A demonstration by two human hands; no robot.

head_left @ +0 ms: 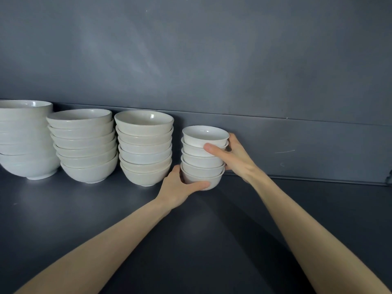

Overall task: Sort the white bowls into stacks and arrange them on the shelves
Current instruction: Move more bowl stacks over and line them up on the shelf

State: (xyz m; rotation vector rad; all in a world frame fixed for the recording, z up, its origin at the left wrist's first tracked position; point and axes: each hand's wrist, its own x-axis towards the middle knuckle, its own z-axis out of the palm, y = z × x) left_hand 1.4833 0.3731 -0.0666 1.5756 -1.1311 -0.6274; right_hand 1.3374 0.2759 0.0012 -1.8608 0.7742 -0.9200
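Note:
A stack of several small white bowls (203, 161) stands near the back of the dark grey shelf (212, 230). My left hand (178, 187) grips the bottom bowl from the left and front, thumb along its base. My right hand (235, 155) wraps around the right side near the top, thumb across the second bowl. Whether the stack rests on the shelf or hovers just above it I cannot tell. To its left stand three more stacks: medium bowls (145, 149), wider bowls (84, 146), and large bowls (25, 139) at the far left edge.
The shelf's dark back wall (212, 60) rises right behind the stacks, with a low lip (307, 149) along its foot. Bare shelf surface stretches to the right of the small stack and in front of all the stacks.

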